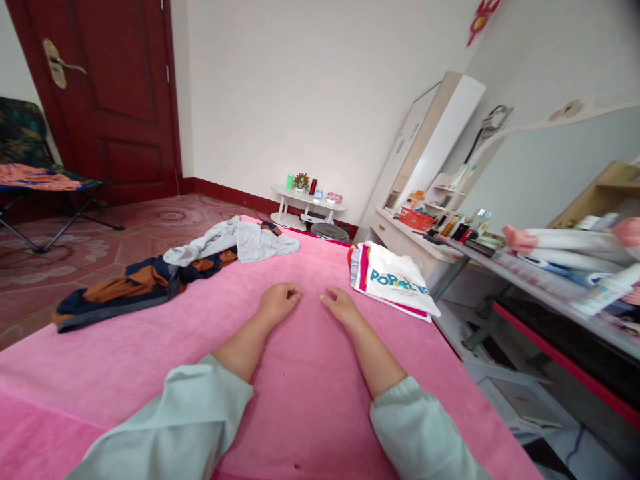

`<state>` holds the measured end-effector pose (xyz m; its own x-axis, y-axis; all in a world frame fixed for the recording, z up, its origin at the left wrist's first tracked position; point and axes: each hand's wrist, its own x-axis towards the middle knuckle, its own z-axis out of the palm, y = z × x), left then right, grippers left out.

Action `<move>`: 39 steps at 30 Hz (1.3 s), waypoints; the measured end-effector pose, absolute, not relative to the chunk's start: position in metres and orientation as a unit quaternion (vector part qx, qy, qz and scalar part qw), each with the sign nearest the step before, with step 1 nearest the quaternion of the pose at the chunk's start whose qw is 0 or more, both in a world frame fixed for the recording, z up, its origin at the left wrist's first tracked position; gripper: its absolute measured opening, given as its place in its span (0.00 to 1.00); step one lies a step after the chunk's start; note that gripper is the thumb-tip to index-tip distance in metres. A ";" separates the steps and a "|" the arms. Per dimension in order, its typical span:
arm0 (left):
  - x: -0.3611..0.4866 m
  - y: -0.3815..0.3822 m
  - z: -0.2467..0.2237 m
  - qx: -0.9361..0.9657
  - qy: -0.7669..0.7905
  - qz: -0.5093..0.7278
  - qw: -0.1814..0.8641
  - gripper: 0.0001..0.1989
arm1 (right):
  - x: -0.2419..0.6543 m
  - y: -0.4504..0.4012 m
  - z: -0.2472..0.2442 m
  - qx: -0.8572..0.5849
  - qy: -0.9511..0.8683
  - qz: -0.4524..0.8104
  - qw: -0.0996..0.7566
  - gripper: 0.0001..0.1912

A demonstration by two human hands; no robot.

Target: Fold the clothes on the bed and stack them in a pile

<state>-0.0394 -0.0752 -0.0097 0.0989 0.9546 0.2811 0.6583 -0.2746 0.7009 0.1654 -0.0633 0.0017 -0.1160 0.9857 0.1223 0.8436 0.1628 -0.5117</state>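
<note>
My left hand (281,304) is above the pink bedspread (300,373), its fingers loosely curled in with nothing in them. Facing it across a small gap, my right hand (341,305) is empty, thumb and fingers slightly apart. To the right of my right hand lies a stack of folded clothes, topped by a white T-shirt (397,277) with blue-green lettering. Left of my left hand is a loose heap: a light grey garment (235,241) partly over a navy and orange one (133,290). Neither hand touches any of these clothes.
Along the right stand a dressing table (390,227) with a red basket (417,219) and bottles, and a cluttered shelf (540,277). A low white stand (300,197) is beyond the bed. At left are a folding chair (30,140) and a dark red door (120,87).
</note>
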 end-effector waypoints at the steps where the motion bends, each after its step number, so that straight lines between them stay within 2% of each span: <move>1: -0.039 -0.076 -0.010 0.713 0.564 0.362 0.206 0.09 | 0.162 -0.065 0.001 -0.618 -0.735 0.162 0.226 0.22; 3: -0.039 -0.076 -0.009 0.714 0.562 0.363 0.206 0.09 | 0.160 -0.067 -0.001 -0.618 -0.740 0.148 0.222 0.19; 14: -0.038 -0.071 -0.010 0.721 0.571 0.339 0.198 0.10 | 0.159 -0.089 0.007 -0.617 -0.775 0.083 0.107 0.25; 19: -0.053 -0.066 0.003 0.710 0.596 0.334 0.170 0.10 | 0.156 -0.097 0.010 -0.619 -0.777 0.069 0.089 0.25; 21: -0.070 -0.068 0.013 0.675 0.636 0.351 0.127 0.13 | 0.157 -0.097 0.009 -0.618 -0.778 0.064 0.089 0.25; 26: -0.124 -0.079 0.031 0.473 0.780 0.397 -0.104 0.26 | 0.157 -0.095 0.004 -0.616 -0.779 0.046 0.106 0.25; 28: -0.139 -0.081 0.032 0.407 0.812 0.399 -0.125 0.33 | 0.157 -0.095 0.003 -0.616 -0.778 0.039 0.112 0.24; 30: -0.149 -0.080 0.030 0.372 0.834 0.394 -0.102 0.37 | 0.157 -0.095 0.002 -0.615 -0.779 0.036 0.116 0.24; 32: -0.154 -0.077 0.029 0.364 0.847 0.379 -0.082 0.34 | 0.157 -0.095 0.002 -0.613 -0.780 0.035 0.120 0.23; 37: -0.156 -0.073 0.029 0.432 0.842 0.319 -0.046 0.11 | 0.158 -0.095 0.000 -0.611 -0.780 0.030 0.131 0.23; 39: -0.154 -0.074 0.032 0.445 0.835 0.321 -0.041 0.09 | 0.158 -0.094 0.000 -0.612 -0.779 0.031 0.129 0.24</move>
<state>-0.1543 -0.0739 0.0316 -0.6010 0.7163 0.3547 0.7694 0.3984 0.4993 0.1580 -0.0945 0.0001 -0.2170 0.9623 0.1641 0.9465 0.2486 -0.2058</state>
